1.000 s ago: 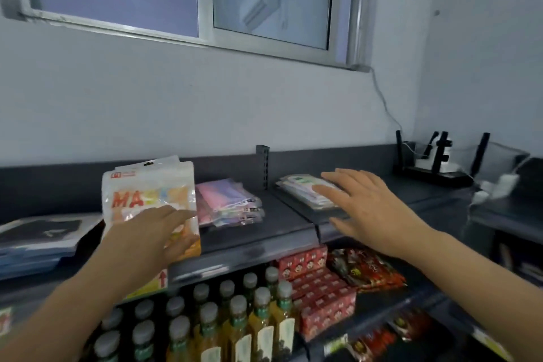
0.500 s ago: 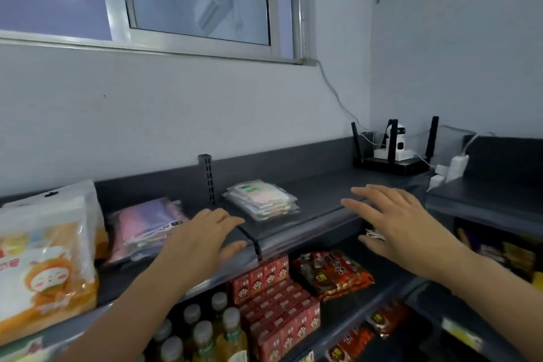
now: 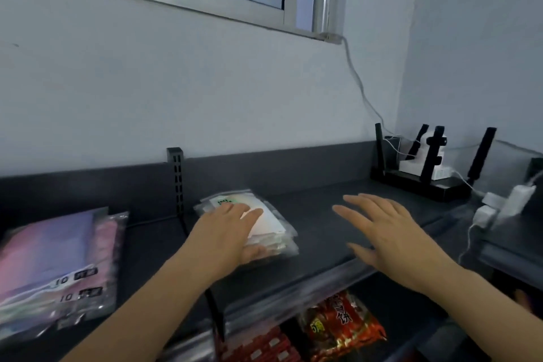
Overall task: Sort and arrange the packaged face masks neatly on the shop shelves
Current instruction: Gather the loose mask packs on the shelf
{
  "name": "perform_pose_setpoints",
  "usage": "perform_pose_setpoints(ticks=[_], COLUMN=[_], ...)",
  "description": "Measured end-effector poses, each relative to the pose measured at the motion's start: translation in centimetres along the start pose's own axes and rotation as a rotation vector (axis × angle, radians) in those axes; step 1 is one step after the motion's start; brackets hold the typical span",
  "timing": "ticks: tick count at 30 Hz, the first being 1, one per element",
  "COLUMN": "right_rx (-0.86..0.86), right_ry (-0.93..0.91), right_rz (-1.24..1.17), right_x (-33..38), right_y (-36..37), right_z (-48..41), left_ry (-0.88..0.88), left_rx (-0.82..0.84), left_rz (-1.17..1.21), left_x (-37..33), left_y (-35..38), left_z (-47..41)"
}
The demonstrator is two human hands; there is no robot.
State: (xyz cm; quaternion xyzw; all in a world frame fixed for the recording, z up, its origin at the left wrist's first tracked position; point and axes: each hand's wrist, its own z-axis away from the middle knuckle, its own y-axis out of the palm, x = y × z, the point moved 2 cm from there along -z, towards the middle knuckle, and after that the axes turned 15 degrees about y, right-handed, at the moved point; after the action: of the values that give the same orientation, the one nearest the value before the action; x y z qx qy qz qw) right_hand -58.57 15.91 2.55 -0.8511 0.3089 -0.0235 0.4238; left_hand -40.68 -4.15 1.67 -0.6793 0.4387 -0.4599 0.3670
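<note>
Partly covered mask stack (image 3: 274, 222), left hand (image 3: 226, 233) atop

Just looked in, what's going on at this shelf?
A person is tidying mask packs on the top shelf. Their left hand lies on a small stack of clear-wrapped white masks, thumb at its near edge. The right hand is open above bare shelf to the stack's right, holding nothing. A pile of pink and purple packs lies further left, untouched.
</note>
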Motion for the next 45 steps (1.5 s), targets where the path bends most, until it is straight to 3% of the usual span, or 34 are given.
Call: perform_pose_setpoints(ticks=[5,8,15,19,22,25,28,31,37,41,45], right_rx=[0.030,0.090,0.367,0.417,0.461,0.591,0.586,0.545,0.404,0.346,0.332], right_ry=[-0.057,-0.102,-0.360,-0.504,-0.571,-0.516,-0.540,-0.575,-0.554,-0.432,-0.289], right_rz=[-0.071,-0.150,-0.413,-0.447,-0.519,-0.636,-0.628,-0.618,-0.613,-0.662,-0.699], right_x=[0.1,1.0,4.7,5.5,6.0,6.5,6.8,6.5,4.1,2.4,1.4], right_y=[4.8,6.8,9.5,10.1,10.0,10.0,10.2,10.2,9.0,8.9,9.4], right_z=[-3.2,-5.3,-9.4,-10.5,-10.7,-10.7,-10.8,-11.0,-12.5,-14.6,-15.6], left_ry=[-0.094,-0.136,-0.203,-0.285,-0.286,-0.419,-0.566,-0.666,-0.753,-0.726,-0.627], left_rx=[0.321,0.398,0.364,0.323,0.214,0.064,-0.133,-0.168,-0.109,-0.115,0.080], left_rz=[0.092,0.176,0.290,0.361,0.392,0.333,0.256,0.224,0.129,0.118,0.203], left_x=[0.7,0.8,0.6,0.4,-0.2,-0.9,-1.2,-2.0,-3.1,-4.0,-4.5], left_y=[1.9,2.7,1.8,1.7,1.7,1.2,0.6,0.3,1.1,1.5,2.3], left_z=[-3.0,-3.4,-3.5,-3.3,-3.4,-2.9,-2.0,-1.7,-1.4,-1.7,-1.9])
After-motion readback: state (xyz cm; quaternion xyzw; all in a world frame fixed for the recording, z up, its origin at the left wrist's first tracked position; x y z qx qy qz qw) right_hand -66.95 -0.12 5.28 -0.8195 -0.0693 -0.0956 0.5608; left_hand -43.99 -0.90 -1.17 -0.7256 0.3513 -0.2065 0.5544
